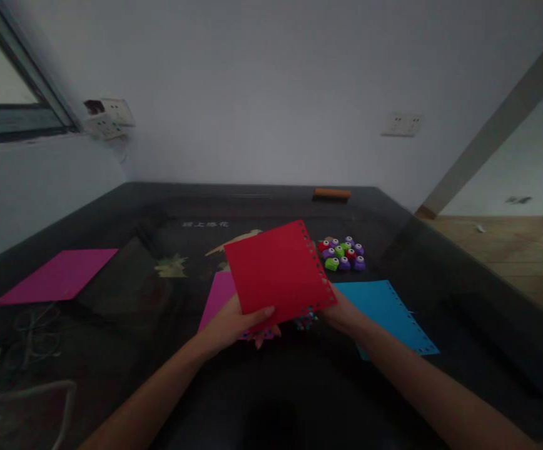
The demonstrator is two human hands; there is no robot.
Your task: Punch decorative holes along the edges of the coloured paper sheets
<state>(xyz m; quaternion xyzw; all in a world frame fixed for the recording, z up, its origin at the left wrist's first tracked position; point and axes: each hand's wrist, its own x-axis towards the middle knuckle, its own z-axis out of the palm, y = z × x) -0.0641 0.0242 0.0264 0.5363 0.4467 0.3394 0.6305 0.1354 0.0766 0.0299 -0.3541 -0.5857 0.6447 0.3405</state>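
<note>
Dimly | table writing [205, 224] unreadable | hands grip red sheet [278, 267]

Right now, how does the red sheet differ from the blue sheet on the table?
The red sheet is held up, tilted, by the left hand and right hand; the blue sheet lies flat on the table, unheld. The red sheet is fully visible; the right forearm crosses the blue sheet's near corner. Both have punched holes along their right edge.
</note>
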